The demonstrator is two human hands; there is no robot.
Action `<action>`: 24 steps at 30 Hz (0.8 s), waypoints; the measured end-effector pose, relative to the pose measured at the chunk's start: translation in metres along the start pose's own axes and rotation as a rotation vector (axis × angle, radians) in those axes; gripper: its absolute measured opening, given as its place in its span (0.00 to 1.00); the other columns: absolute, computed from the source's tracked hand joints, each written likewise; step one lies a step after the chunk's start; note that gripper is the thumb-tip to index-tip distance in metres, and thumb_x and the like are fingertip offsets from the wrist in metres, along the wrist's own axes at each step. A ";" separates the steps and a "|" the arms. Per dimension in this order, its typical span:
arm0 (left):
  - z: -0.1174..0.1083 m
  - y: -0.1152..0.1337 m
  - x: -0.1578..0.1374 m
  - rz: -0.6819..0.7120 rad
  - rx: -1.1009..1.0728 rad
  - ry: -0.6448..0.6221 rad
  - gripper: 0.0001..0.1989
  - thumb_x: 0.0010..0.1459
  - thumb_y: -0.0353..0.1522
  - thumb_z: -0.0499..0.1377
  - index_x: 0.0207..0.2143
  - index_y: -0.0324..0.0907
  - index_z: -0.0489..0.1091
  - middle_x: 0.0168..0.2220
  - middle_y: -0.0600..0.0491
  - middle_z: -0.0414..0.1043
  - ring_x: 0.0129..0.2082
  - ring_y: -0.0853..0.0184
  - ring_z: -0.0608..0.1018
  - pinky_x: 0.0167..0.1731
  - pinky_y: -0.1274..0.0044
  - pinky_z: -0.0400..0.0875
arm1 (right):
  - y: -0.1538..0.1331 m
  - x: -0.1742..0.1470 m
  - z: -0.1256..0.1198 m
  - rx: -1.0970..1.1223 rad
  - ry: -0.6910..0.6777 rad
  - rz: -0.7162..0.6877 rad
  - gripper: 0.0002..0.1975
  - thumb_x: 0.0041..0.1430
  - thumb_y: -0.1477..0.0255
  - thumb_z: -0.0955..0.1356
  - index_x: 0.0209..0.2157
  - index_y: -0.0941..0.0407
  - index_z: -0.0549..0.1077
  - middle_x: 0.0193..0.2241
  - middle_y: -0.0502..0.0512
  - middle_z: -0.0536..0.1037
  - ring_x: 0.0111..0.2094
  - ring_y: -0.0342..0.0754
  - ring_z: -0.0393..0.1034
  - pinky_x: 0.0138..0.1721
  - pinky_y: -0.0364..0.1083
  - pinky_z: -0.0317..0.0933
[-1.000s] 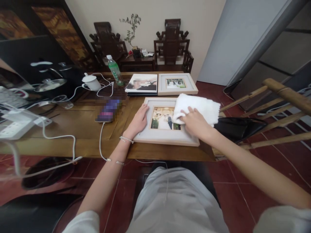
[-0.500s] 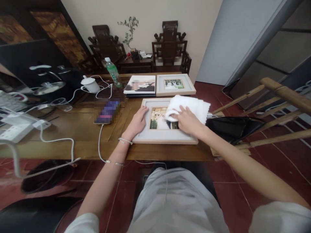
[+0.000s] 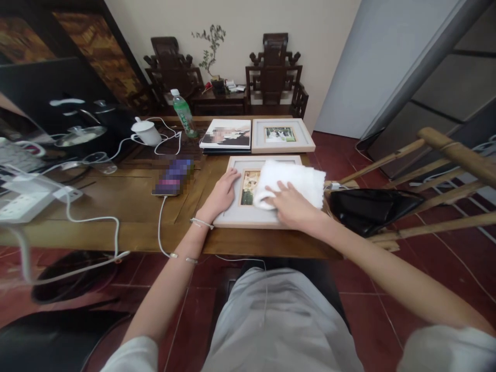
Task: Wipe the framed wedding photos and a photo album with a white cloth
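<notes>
A picture frame [image 3: 240, 219] with a pale wood edge and a light mat around a photo lies flat on the table before me. My left hand [image 3: 221, 195] grips its left side, fingers bent over onto the mat. Over the photo's right part is a folded white cloth [image 3: 296, 181] with a scalloped edge. My right hand [image 3: 292, 205] presses down on this cloth and holds it, fingers partly spread. Only the left strip of the photo shows beside the cloth.
Behind stand a second frame [image 3: 306, 137] and a white photo album [image 3: 217, 141]. Leftward are a phone [image 3: 174, 177] on a cable, a green-labelled bottle [image 3: 184, 114], a lidded white cup [image 3: 147, 133] and a power strip [image 3: 25, 204]. A black bag [image 3: 370, 204] hangs right, by a wooden chair [image 3: 457, 150].
My right hand has slid the white cloth left and slightly toward me over the photo, covering more of it. My left hand stays at the frame's left side.
</notes>
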State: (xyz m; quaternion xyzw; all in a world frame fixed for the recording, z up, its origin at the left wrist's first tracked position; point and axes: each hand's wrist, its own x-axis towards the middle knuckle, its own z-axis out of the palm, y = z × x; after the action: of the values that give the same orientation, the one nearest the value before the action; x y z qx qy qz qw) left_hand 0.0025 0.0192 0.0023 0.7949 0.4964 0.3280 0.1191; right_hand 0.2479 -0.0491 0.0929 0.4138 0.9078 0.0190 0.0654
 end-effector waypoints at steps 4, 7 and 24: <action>-0.003 0.001 -0.001 0.017 0.036 -0.011 0.24 0.62 0.26 0.47 0.57 0.37 0.70 0.64 0.43 0.66 0.69 0.56 0.62 0.69 0.58 0.56 | -0.033 -0.027 -0.017 0.103 -0.001 -0.217 0.30 0.55 0.85 0.61 0.57 0.54 0.75 0.63 0.57 0.70 0.59 0.60 0.66 0.56 0.56 0.59; -0.004 0.003 -0.001 0.019 0.045 -0.021 0.23 0.62 0.26 0.47 0.57 0.37 0.70 0.64 0.42 0.67 0.69 0.55 0.62 0.69 0.57 0.55 | -0.036 -0.023 -0.015 0.163 0.033 -0.241 0.31 0.56 0.85 0.61 0.58 0.53 0.74 0.62 0.57 0.71 0.60 0.59 0.66 0.58 0.55 0.59; -0.001 -0.002 0.000 0.037 -0.006 0.002 0.22 0.62 0.27 0.49 0.55 0.40 0.71 0.61 0.45 0.70 0.67 0.54 0.64 0.68 0.56 0.57 | 0.056 0.053 0.023 -0.032 0.217 0.120 0.30 0.58 0.85 0.61 0.62 0.60 0.69 0.68 0.63 0.63 0.68 0.68 0.49 0.65 0.67 0.45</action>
State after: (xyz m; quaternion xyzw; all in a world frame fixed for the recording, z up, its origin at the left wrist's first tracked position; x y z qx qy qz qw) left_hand 0.0001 0.0203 0.0023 0.8031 0.4809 0.3323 0.1150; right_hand 0.2590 0.0273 0.0694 0.4619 0.8827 0.0820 -0.0276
